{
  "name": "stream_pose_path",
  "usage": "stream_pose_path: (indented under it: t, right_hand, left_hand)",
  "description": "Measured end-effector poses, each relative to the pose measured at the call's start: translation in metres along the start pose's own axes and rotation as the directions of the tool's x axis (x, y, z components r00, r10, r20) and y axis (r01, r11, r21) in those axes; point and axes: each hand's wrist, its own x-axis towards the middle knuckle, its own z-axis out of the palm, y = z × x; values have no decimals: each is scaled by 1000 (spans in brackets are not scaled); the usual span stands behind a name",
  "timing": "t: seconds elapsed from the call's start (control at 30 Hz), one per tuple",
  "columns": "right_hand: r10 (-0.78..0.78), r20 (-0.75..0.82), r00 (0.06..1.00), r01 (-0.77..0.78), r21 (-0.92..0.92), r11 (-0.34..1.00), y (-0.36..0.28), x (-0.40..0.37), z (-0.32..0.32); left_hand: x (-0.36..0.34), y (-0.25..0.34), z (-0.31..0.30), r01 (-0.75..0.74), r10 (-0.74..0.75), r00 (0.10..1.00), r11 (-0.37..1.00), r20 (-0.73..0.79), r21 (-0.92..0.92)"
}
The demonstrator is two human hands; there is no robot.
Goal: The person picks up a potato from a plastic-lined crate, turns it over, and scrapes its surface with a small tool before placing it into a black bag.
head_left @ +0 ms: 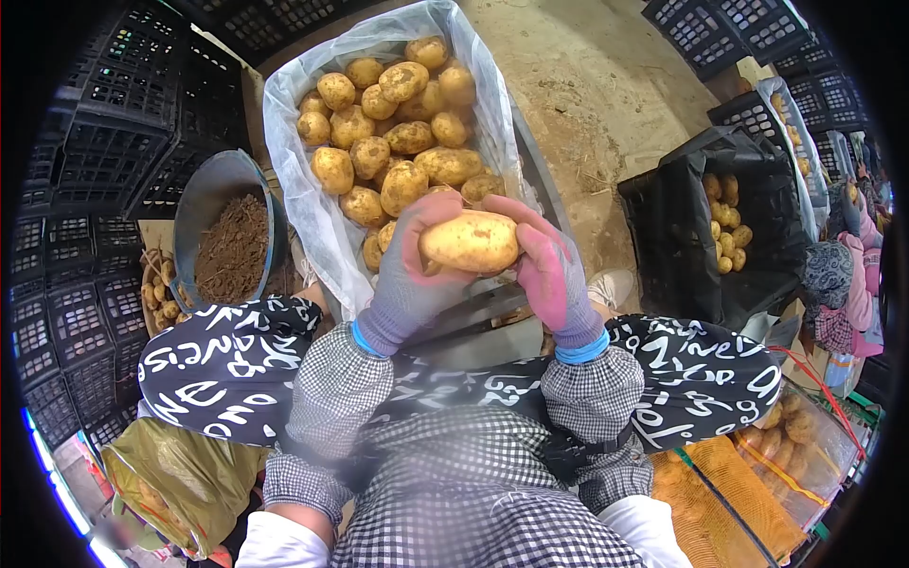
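L hand [414, 279] & R hand [554, 279], both gloved, r gripping a big potato [471, 241] btwn them, over the near end of a plastic-lined crate [292, 161] of spuds [410, 138], w/ a bucket [212, 185] of dirt [232, 246] to the left.

A bucket [216, 182] of soil [232, 248] stands left, near stacked black crates [118, 156]; an orange net [686, 506] lies lower right, a yellowish bag [185, 478] lower left.
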Motion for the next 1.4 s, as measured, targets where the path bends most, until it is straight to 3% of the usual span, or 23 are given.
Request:
stream_pose_path:
  t: [0.13,0.23,0.33,0.43,0.53,0.63,0.73,0.83,0.93,1.03,1.2,1.3,1.4]
  right_hand:
    - [-49,64,997,51,-36,998,-16,-3,12]
    - [-46,65,997,56,-166,985,-15,-4,14]
    - [23,63,998,-18,-79,997,-19,-8,19]
    - [35,54,998,-18,-297,955,-18,-5,17]
    - [51,93,994,-32,-196,980,-23,-5,14]
    - [58,53,997,-58,-3,998,-23,-6,22]
    - [69,9,998,-68,-55,996,-30,-6,22]
    - [2,-22,1000,-4,-96,995,-16,-5,13]
    - [44,-95,994,-51,-67,996,-7,-2,2]
    - [-5,-108,994,-15,-178,984,-5,-2,3]
    - [-54,-126,991,-1,-399,917,-11,0,7]
    - [38,-176,984,-99,-351,931,-18,0,13]
    - [47,-179,983,-94,-268,959,-12,1,18]
  left_hand:
    - [5,-2,6,-88,83,993,995,-86,-50]
    - [4,-1,4,-6,-13,989,991,-144,-132]
    - [2,0,4,-64,38,989,981,-144,-183]
    - [0,3,7,45,-108,982,933,-158,-357]
    - [1,1,6,-108,96,980,992,-173,-58]
    - [5,-5,-4,-290,327,941,912,-88,289]
    - [4,17,9,-85,111,984,979,-138,184]
    - [3,28,7,67,-68,997,997,-20,-33]
    - [4,19,1,101,-102,990,995,102,20]
    - [3,25,2,85,-92,992,993,86,86]
    - [8,22,2,102,-101,995,994,29,-42]
    - [11,22,0,76,-76,997,997,-2,8]
    - [10,26,0,63,-61,998,993,-25,100]
